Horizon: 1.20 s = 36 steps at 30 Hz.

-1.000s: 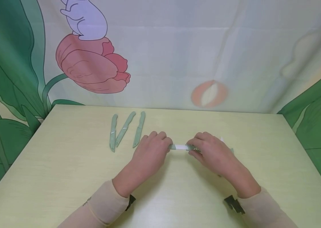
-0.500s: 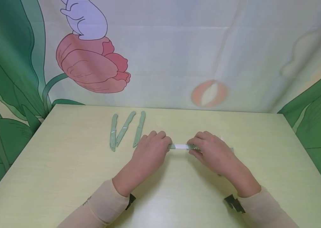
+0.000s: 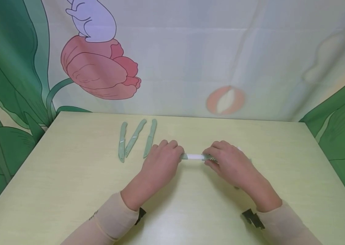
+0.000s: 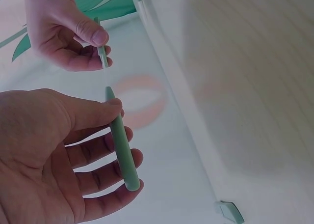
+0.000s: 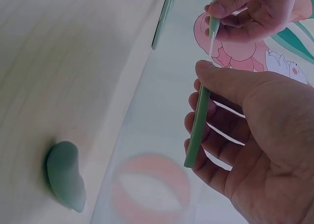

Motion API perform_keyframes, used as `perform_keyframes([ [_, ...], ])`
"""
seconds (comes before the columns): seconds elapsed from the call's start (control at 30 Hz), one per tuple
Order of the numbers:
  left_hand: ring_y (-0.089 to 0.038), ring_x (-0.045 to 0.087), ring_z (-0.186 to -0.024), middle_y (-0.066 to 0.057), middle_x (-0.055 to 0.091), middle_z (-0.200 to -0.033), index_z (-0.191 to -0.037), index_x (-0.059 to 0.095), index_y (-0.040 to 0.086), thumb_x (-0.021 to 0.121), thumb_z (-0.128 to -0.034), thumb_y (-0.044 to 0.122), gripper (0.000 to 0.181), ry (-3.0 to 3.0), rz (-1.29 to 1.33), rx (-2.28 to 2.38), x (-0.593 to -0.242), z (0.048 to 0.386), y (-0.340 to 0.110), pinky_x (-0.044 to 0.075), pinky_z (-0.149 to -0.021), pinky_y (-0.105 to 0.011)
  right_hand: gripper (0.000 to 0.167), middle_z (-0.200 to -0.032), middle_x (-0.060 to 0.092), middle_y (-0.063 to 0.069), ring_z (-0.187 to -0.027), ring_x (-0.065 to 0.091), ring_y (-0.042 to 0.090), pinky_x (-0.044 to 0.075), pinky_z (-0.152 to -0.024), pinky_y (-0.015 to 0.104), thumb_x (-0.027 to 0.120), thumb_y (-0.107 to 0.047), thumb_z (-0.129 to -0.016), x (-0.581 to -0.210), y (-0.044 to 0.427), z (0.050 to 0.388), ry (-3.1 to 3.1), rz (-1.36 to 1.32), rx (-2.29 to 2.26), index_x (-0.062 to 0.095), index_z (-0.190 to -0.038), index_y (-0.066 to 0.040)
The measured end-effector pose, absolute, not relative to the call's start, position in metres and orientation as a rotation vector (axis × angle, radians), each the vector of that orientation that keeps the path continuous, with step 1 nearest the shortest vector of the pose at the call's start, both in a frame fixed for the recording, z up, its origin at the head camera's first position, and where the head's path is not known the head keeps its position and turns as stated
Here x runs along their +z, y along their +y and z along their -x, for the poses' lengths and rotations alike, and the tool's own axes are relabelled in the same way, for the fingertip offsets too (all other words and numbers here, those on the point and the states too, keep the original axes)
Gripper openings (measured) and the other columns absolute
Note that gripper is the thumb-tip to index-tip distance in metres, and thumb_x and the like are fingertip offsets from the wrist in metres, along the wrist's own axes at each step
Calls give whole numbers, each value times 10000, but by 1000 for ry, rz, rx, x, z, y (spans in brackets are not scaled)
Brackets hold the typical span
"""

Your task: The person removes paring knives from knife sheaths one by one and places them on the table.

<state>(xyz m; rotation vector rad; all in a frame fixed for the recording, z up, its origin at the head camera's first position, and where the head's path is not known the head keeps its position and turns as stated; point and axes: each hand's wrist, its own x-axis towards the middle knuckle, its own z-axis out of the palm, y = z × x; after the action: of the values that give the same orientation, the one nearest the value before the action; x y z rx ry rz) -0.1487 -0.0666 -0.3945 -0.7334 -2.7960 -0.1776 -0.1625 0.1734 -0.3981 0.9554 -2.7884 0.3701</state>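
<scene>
Sleeves (image 3: 115,216) come nearest, at the near side of the desk (image 3: 53,177), and each forearm reaches from there toward the middle. Both grips are full: the left hand (image 3: 163,163) pinches a green handle (image 4: 123,150) between thumb and fingertips, and the right hand (image 3: 229,165) pinches a slim green cover (image 5: 197,128) the same way. Between them, held clear above the desk, runs a short bare stretch of white blade (image 3: 194,156), lying level from left to right.

Whichever way the two parts slide, the move seems to call for handle and cover in one straight line, with light, even force along the blade. A twist or tilt could bind it in the slot. The right thumb sits close to the cover's mouth, so a hold farther back would probably be safer.

On the desk beside the right hand lies a rounded green piece (image 5: 66,175); from the head that side is mostly hidden, and I cannot tell how many pieces lie there. A hand set down on the right could knock them. Farther off, to the left, lie three green knives (image 3: 135,139), the rightmost close to the left knuckles. Behind the far edge hangs a printed cloth (image 3: 172,61).
</scene>
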Motion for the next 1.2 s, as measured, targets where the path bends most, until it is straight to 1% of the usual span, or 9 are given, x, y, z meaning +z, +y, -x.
perform_keyframes([
  [0.27, -204, 506, -726, -3, 614, -863, -1032, 766, 130, 804, -959, 126, 81, -2812, 722, -165, -392, 149, -67, 462, -610, -326, 243, -1015, 714, 16, -881, 618, 215, 561, -742, 344, 873, -140, -899, -397, 175, 163, -2778, -961, 366, 787, -1118, -84],
  [0.6, -203, 511, -721, -3, 617, -857, -1010, 770, 131, 806, -950, 116, 72, -2817, 700, -151, -391, 149, -68, 466, -603, -325, 244, -1005, 712, 21, -866, 617, 219, 557, -728, 338, 884, -127, -884, -398, 175, 165, -2757, -966, 347, 786, -1102, -78],
  [0.83, -208, 524, -734, -4, 608, -849, -1005, 766, 126, 784, -960, 106, 52, -2839, 686, -155, -391, 149, -68, 482, -618, -341, 255, -1007, 716, 28, -860, 616, 225, 555, -728, 334, 891, -115, -873, -397, 175, 164, -2746, -969, 344, 784, -1100, -72],
  [1.2, -223, 534, -751, -14, 589, -850, -986, 745, 106, 782, -943, 76, 64, -2871, 661, -191, -388, 150, -69, 467, -608, -352, 241, -1009, 711, 28, -876, 619, 237, 551, -746, 358, 872, -118, -894, -395, 179, 165, -2761, -948, 336, 778, -1111, -74],
])
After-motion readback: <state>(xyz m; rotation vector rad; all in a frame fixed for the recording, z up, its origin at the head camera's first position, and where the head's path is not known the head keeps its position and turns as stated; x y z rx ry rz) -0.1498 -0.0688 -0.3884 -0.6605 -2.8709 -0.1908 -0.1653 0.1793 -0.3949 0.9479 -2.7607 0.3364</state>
